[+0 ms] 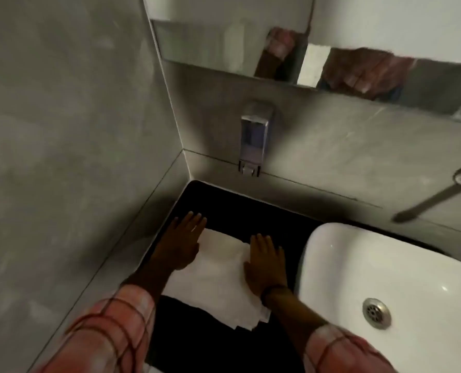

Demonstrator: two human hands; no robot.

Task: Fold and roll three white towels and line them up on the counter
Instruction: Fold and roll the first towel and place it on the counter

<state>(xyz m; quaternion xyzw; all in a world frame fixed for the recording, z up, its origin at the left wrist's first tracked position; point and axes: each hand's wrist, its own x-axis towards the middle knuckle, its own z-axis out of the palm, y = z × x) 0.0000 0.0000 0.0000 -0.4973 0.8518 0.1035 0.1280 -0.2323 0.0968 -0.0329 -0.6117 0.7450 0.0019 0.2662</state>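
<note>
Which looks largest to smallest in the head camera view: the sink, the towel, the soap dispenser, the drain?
1. Sink, though cut off at the frame's edge.
2. Towel, partly covered by both hands.
3. Soap dispenser, farther from the camera, so its real size is unsure.
4. Drain.

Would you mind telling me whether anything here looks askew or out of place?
Only the towel: it lies skewed to the counter edge, and its near-right corner shows uneven, fanned layers. Both hands, left and right, press flat on it. Nothing looks spilled or damaged.
</note>
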